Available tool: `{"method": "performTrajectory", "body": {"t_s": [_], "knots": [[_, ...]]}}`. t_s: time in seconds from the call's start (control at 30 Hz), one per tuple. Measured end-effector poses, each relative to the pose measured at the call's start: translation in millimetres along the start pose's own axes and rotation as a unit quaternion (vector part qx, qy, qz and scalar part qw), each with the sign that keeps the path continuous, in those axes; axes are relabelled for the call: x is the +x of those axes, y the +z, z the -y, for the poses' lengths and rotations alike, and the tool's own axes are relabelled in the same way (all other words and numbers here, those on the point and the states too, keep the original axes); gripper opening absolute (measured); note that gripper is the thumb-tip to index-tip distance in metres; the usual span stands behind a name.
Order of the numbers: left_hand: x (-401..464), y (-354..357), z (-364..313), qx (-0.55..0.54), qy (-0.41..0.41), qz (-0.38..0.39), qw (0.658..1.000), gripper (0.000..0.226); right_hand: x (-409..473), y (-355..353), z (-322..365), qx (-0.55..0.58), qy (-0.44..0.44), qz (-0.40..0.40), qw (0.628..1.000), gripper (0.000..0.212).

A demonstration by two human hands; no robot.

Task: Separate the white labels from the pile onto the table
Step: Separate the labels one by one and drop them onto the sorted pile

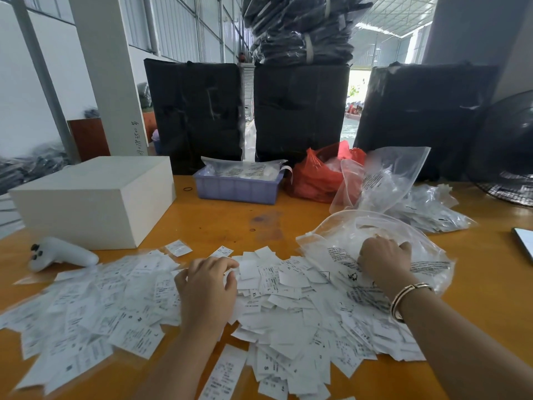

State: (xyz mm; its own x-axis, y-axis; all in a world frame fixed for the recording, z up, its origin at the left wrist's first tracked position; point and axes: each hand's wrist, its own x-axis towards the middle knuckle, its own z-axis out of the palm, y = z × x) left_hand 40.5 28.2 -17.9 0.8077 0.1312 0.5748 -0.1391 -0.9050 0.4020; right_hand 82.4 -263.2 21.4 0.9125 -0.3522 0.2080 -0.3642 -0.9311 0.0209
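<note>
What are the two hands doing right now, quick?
Left hand: open, fingers loosely bent, resting on the white labels.
Right hand: fingers curled, gripping the clear plastic bag.

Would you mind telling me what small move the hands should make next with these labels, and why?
Probably the left hand should sweep a few white labels sideways onto the bare table. It already rests, fingers curled, on the heap, most labels overlap, and the right hand is on the clear plastic bag.
</note>
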Motion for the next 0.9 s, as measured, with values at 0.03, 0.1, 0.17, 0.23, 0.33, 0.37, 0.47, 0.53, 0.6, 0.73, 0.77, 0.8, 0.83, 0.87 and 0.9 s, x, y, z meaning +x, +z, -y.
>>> {"method": "performTrajectory", "body": {"t_s": [0.03, 0.1, 0.17, 0.23, 0.33, 0.37, 0.47, 0.53, 0.6, 0.73, 0.77, 0.8, 0.83, 0.87, 0.9], "knots": [[0.1, 0.0, -0.1, -0.001, 0.001, 0.0, 1.0, 0.014, -0.3, -1.2, 0.5, 0.0, -0.002, -0.013, 1.0, 0.016], [0.3, 0.7, 0.0, -0.002, 0.004, 0.0, 1.0, 0.014, -1.0, -2.4, 0.3, 0.016, 0.004, -0.022, 1.0, 0.014], [0.4, 1.2, -0.4, 0.0, 0.005, 0.002, 1.0, 0.015, -0.6, -2.8, -3.3, 0.055, 0.016, -0.024, 0.998, 0.016], [0.3, 1.2, -0.3, -0.001, 0.005, 0.004, 1.0, 0.014, 0.1, -3.6, -6.1, 0.073, 0.016, -0.027, 0.997, 0.026], [-0.2, 0.5, 0.0, -0.001, 0.002, 0.009, 1.0, 0.014, -0.7, -7.6, -8.3, 0.047, 0.005, -0.058, 0.997, 0.036], [-0.2, 0.0, 0.2, -0.003, 0.002, 0.011, 1.0, 0.014, -1.9, -10.5, -8.5, 0.039, -0.002, -0.073, 0.997, 0.037], [0.5, -0.8, -0.7, -0.009, 0.002, 0.01, 1.0, 0.013, -8.4, -18.6, -5.1, 0.068, -0.034, -0.144, 0.987, 0.034], [0.6, -0.7, -2.2, -0.022, 0.007, 0.006, 1.0, 0.012, -15.6, -23.2, 4.8, 0.148, -0.075, -0.21, 0.964, 0.028], [-0.1, -0.1, -4.4, -0.056, 0.018, -0.001, 0.998, 0.011, -25.6, -26.0, 19.7, 0.259, -0.124, -0.244, 0.926, 0.02], [-0.6, -0.3, -8.4, -0.165, 0.059, 0.031, 0.984, 0.011, -58.0, -28.6, 53.7, 0.488, -0.187, -0.12, 0.844, 0.009], [-0.7, -1.0, -9.4, -0.205, 0.063, 0.051, 0.975, 0.015, -66.0, -28.1, 61.9, 0.535, -0.19, -0.063, 0.821, 0.008], [-1.0, -1.4, -10.0, -0.243, 0.064, 0.073, 0.965, 0.019, -73.0, -26.3, 69.3, 0.564, -0.194, -0.016, 0.803, 0.008], [-1.4, -1.7, -10.4, -0.273, 0.061, 0.094, 0.955, 0.021, -78.3, -23.4, 75.1, 0.581, -0.197, 0.018, 0.79, 0.007], [-2.0, -2.1, -10.7, -0.298, 0.057, 0.115, 0.946, 0.021, -82.6, -20.0, 79.5, 0.599, -0.2, 0.042, 0.775, 0.007], [-2.6, -2.7, -10.9, -0.322, 0.05, 0.134, 0.936, 0.021, -86.0, -17.6, 83.0, 0.62, -0.2, 0.057, 0.757, 0.008]]}}
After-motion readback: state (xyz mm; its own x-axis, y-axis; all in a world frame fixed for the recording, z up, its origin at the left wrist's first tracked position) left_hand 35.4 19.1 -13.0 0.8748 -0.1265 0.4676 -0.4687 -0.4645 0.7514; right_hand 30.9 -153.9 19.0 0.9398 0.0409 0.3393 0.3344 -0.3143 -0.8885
